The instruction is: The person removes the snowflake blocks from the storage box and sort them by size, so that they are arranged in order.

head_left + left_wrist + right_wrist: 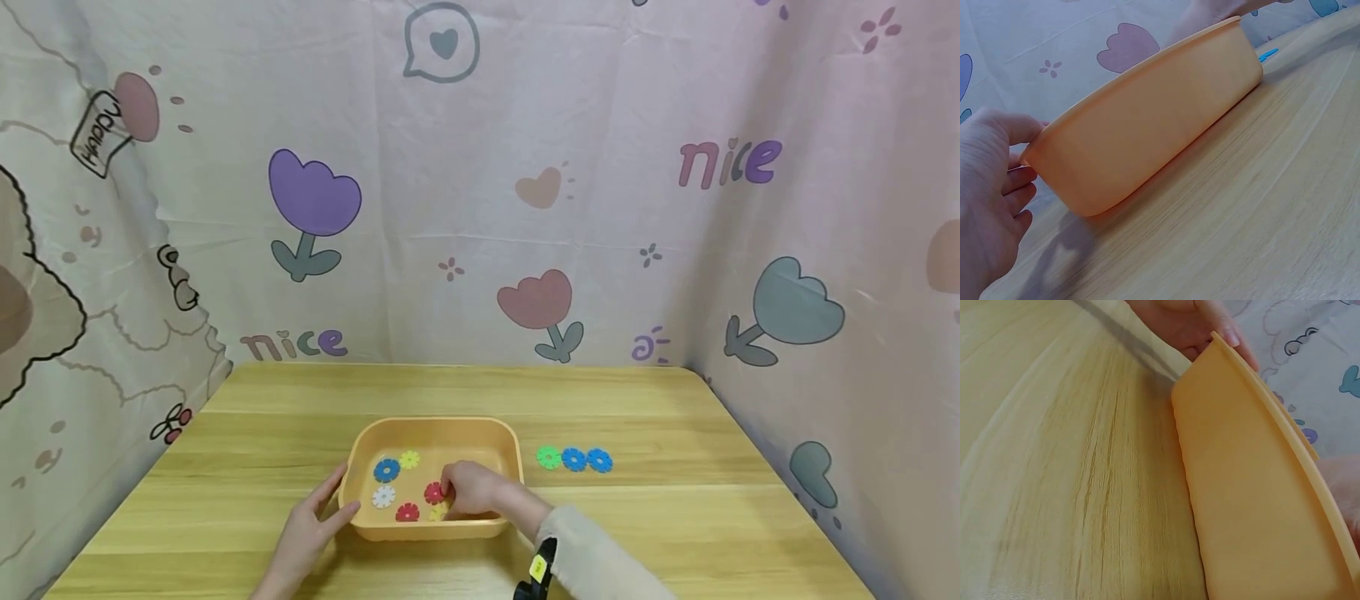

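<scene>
Head view looks forward-down across the table [712, 517]. Wrist views are low, close: left faces far-right, right faces far-left, sharing the tray's near wall [1154, 125].

A pale orange plastic basin [431, 533] with rounded corners stands upright, its left rim gripped by the left hand [307, 527]; inside lie flat, notched discs: blue [380, 476], yellow [409, 460], white [383, 497] and two red [407, 512], plus another yellow [437, 514] partly hidden by the right hand [472, 490], its fingertips unclear; right of the basin, a green disc [548, 457] and two blue discs [574, 459] form a row.
</scene>
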A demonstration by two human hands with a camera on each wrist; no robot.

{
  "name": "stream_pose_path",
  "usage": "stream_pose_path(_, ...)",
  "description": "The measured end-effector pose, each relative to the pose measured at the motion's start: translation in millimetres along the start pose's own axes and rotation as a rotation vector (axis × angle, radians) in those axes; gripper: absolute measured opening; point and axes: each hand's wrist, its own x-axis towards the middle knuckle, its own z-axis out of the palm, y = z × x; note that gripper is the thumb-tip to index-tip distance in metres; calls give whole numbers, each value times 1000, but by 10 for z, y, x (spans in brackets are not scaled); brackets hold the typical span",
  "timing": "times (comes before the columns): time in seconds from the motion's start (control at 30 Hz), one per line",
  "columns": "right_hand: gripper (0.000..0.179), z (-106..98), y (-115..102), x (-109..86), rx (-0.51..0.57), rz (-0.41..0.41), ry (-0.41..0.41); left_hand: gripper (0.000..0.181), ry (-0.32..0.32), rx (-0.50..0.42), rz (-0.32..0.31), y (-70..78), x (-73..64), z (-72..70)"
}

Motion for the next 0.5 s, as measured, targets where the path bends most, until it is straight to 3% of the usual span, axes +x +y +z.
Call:
stream_pose_path(0.13,30,11,-10,8,5,17,18,63,0,-3,0,-8,-2,-1)
stream_pose_path(0.37,30,18,14,11,110,44,65,64,-2,-2,-5,-6,-7,2)
stream_pose_path(0.5,32,25,18,14,61,29,66,64,-1,-2,-13,-2,-10,3)
